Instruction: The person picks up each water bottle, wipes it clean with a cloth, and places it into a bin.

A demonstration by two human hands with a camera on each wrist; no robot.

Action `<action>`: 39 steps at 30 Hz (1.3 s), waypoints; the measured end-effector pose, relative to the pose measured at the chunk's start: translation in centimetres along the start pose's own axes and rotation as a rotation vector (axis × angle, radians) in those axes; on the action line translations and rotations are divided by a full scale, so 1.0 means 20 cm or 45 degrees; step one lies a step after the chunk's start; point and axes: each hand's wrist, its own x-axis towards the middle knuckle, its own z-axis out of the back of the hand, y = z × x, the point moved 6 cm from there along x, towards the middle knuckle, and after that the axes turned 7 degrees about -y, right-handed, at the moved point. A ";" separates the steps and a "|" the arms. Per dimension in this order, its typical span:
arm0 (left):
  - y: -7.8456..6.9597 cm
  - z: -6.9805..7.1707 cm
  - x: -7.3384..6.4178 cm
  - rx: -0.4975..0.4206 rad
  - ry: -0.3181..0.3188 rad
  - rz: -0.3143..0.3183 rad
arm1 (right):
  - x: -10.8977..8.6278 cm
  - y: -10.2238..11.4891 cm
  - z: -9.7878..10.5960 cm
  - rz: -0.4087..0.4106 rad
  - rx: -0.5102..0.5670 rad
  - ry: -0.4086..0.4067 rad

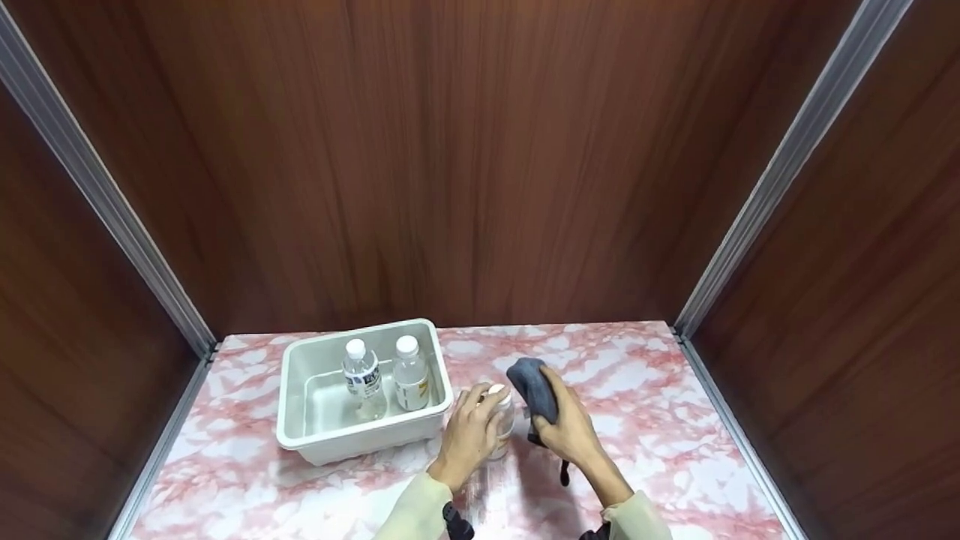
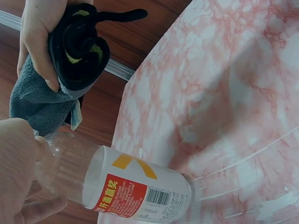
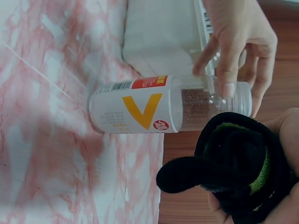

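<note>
Backdrop: three dark wood-grain walls (image 1: 405, 165), pink-and-white marbled tabletop (image 1: 630, 405) below.
Tray (image 1: 367, 444): one, pale, smooth, rectangular, over on the left, with two clear white-capped bottles (image 1: 365, 381) upright inside.
Left hand (image 1: 469, 429): fingers curled round the neck of the third bottle (image 2: 140, 184), standing just right of the tray, white label, yellow V, cap partly covered.
Right hand (image 1: 568, 427): gripping one fuzzy grey bundle (image 1: 532, 385) beside it, black-ended, one strap (image 1: 564, 474) dangling; perhaps rolled cloth, its folds too dark to read.
</note>
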 end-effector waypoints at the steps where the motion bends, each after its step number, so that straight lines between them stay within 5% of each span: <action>1: 0.00 0.00 0.00 0.003 0.000 0.004 | 0.00 0.00 0.00 0.001 0.001 0.004; 15: 0.00 -0.01 -0.01 0.040 0.024 0.078 | 0.02 0.06 -0.03 0.032 0.005 0.032; 39: -0.01 -0.01 -0.02 0.025 -0.015 0.061 | -0.04 0.10 -0.15 0.055 0.018 0.147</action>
